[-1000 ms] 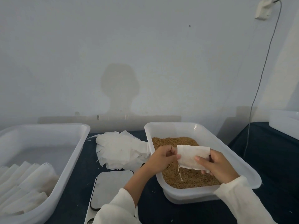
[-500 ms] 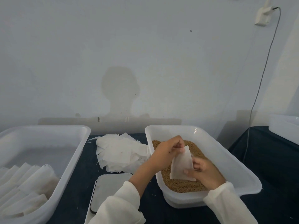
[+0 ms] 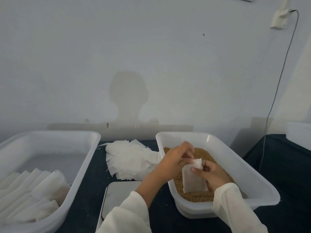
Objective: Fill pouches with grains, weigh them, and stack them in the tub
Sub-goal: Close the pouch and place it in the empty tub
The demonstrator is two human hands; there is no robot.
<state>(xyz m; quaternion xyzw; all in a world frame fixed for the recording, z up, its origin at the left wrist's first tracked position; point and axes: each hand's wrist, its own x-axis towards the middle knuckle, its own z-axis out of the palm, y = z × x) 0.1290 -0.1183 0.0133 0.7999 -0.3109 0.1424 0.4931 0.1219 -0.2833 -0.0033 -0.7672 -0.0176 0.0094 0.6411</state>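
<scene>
Over grain tub [image 3: 252, 174], pouch [image 3: 193, 180] now lower, upright.

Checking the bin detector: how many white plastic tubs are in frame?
3. A white plastic tub with stacked pouches at left; a white plastic tub of brown grains centre-right, under both hands; a third white tub, cropped at the right edge.

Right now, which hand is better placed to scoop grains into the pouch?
Left. The right hand grips the pouch upright over the grains, while the left hand only pinches its top edge and could let go to scoop.
</scene>
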